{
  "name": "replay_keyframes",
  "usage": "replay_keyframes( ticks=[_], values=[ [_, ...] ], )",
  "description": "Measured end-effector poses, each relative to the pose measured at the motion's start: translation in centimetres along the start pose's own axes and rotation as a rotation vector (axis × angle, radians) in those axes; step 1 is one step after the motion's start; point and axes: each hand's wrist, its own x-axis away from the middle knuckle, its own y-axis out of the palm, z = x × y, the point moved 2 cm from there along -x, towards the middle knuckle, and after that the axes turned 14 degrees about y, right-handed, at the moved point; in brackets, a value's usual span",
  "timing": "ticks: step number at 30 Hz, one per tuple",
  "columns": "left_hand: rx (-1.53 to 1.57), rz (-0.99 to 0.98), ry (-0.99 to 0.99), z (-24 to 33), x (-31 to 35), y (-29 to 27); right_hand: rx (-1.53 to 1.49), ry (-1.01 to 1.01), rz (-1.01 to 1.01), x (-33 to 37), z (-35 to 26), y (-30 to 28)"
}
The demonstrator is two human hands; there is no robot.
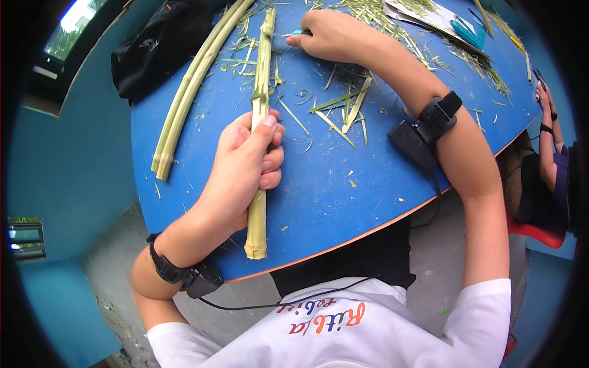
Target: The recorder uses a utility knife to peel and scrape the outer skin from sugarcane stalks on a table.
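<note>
My left hand [248, 153] is wrapped round the lower half of a pale green, jointed cane stalk [262, 76]. The stalk points away from me, its cut near end [256, 242] close to the table's front edge. Its upper part looks scraped, with ragged strips at the joints. Beside the stalk's far end, my right hand [325, 37] is closed round a small teal-handled knife [299, 32]. The thin blade points left toward the stalk; whether it touches cannot be made out. Most of the handle is hidden by my fingers.
Two long stalks [190, 92] lie to the left on the blue table [325, 202], near a black bag [153, 49]. Green shavings [350, 110] litter the far side. A teal tool [468, 32] rests on papers at the far right. Another person's hands [545, 101] touch the right edge.
</note>
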Motion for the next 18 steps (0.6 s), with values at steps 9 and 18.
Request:
replay_keyframes(
  ticks=[9, 18],
  values=[
    [0.121, 0.018, -0.033, 0.1, -0.3, -0.5, -0.015, -0.104, -0.216, 4.6, -4.0, -1.7],
    [0.017, -0.005, 0.018, -0.3, -0.4, -0.3, 0.064, -0.053, 0.026, 2.8, -2.6, 0.0]
  ],
)
